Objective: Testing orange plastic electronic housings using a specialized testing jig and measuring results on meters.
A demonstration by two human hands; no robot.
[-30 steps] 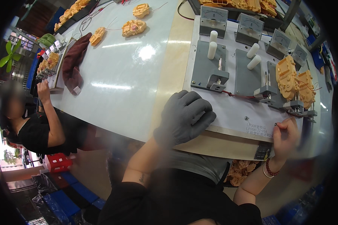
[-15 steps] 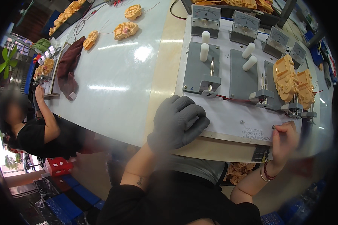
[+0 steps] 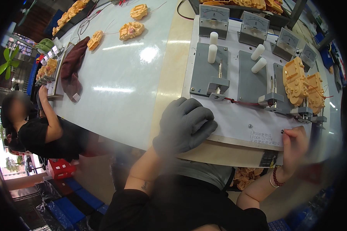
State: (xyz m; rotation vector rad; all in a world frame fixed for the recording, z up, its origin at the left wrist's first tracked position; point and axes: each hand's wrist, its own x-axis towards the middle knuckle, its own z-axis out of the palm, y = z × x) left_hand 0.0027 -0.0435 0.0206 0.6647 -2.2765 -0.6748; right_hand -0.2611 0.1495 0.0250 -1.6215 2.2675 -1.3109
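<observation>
My left hand (image 3: 185, 125), in a grey glove, rests at the table's near edge beside the white test board (image 3: 235, 123). Its fingers are loosely bent, with a gap above the thumb and nothing visible in them. My bare right hand (image 3: 295, 144) is at the board's near right corner, thumb and index finger brought together at a small dark round piece (image 3: 282, 131). Whether that piece is held or fixed to the board I cannot tell. Beyond it, two cream plastic housings (image 3: 295, 81) (image 3: 315, 92) with thin wires stand upright on the metal pin fixtures (image 3: 304, 111).
Several analog meters (image 3: 213, 19) line the board's back. White pegs (image 3: 212, 54) rise from grey plates (image 3: 198, 73). Loose cream housings (image 3: 131, 30) and a dark red cloth (image 3: 74, 65) lie on the table. Another person (image 3: 34, 131) works at the far left.
The whole view has shifted slightly, moving the scene a little to the right. Both my hands keep their places against the board.
</observation>
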